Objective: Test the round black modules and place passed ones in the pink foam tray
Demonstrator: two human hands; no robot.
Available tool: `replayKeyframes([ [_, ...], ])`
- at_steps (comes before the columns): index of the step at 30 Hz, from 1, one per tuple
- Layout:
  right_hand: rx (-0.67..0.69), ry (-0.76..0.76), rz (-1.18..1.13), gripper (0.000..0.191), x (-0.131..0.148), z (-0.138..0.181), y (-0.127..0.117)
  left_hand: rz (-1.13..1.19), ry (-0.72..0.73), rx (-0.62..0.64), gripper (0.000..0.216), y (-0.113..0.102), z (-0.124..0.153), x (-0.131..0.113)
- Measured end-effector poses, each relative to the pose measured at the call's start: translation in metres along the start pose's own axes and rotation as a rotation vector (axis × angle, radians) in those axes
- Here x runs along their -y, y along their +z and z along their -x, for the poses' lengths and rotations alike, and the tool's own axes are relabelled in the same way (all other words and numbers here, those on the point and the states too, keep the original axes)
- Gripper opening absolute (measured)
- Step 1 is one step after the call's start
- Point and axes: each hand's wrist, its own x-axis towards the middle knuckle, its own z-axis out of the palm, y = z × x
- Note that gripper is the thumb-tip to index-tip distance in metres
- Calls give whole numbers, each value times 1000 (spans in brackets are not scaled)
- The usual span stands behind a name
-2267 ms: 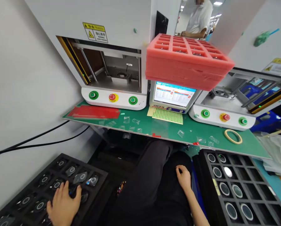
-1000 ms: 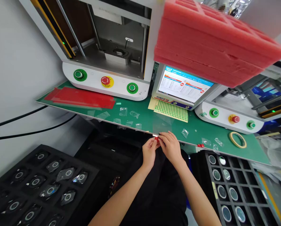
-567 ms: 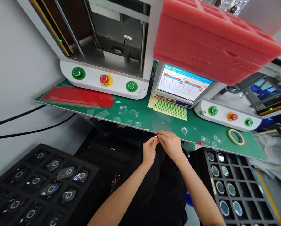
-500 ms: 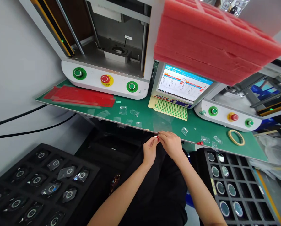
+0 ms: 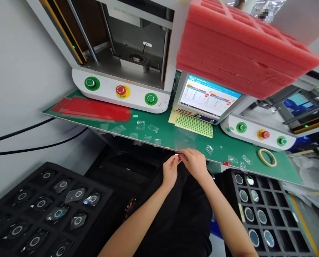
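My left hand (image 5: 170, 171) and my right hand (image 5: 195, 162) meet at the front edge of the green mat (image 5: 170, 134). Between their fingertips is a small red piece (image 5: 179, 156) with a whitish edge; its kind is too small to make out. The left fingers pinch it, and the right fingers close on it from the other side. A clear plastic sheet (image 5: 184, 138) lies just beyond the hands. Small red bits (image 5: 226, 163) rest on the mat edge to the right.
A foam tray (image 5: 80, 178) of wrapped round devices stands left. Another black tray (image 5: 267, 205) with round discs stands right. Two press machines flank a screen (image 5: 209, 94) under pink foam (image 5: 239, 53). Red strips (image 5: 92, 110), green-dot stickers (image 5: 194, 125) and a tape roll (image 5: 267, 157) lie on the mat.
The hands stay at the same spot with only slight finger movement; a little more of the white edge shows at the fingertips. The view has shifted slightly.
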Motion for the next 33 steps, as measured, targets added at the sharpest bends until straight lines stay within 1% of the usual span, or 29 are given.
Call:
replayKeyframes([
  [6,-60,-58,1,22,-3,1,5,-8,-6,20,24,1,1,-1],
  [10,-150,-118,-59,24,-6,5,-3,-29,-4,19,26,5,2,0],
  [12,-248,-145,-116,18,-6,10,-10,-43,0,9,30,10,1,1],
  [13,-323,-135,-144,13,-5,14,-13,-53,3,1,34,13,0,1],
  [15,-510,-28,-188,7,0,22,-16,-90,6,-9,43,13,-1,0],
  [16,-587,44,-214,7,5,26,-16,-119,7,-12,46,9,0,-3],
  [17,-629,102,-248,7,12,31,-14,-157,7,-15,47,1,3,-8],
  [18,-634,132,-285,6,21,35,-11,-205,5,-18,46,-11,9,-15],
  [19,-608,129,-330,4,32,40,-6,-263,0,-27,42,-28,18,-24],
  [20,-555,95,-391,4,44,44,-1,-331,-7,-48,36,-50,30,-36],
  [21,-491,47,-460,4,56,47,5,-411,-20,-76,28,-76,43,-51],
  [22,-424,-3,-534,5,68,49,12,-498,-35,-137,21,-105,58,-67],
  [24,-306,-87,-680,5,90,51,26,-683,-79,-335,17,-172,87,-106],
  [26,-213,-132,-777,10,106,49,38,-857,-126,-598,18,-237,114,-150],
  [28,-158,-146,-819,16,118,46,47,-1004,-176,-861,23,-292,139,-191],
  [30,-126,-149,-835,19,123,45,54,-1118,-249,-1069,31,-334,161,-224],
  [31,-120,-150,-831,19,124,46,57,-1163,-294,-1142,32,-350,170,-236],
  [33,-118,-157,-807,19,123,51,61,-1232,-395,-1214,33,-375,182,-251],
])
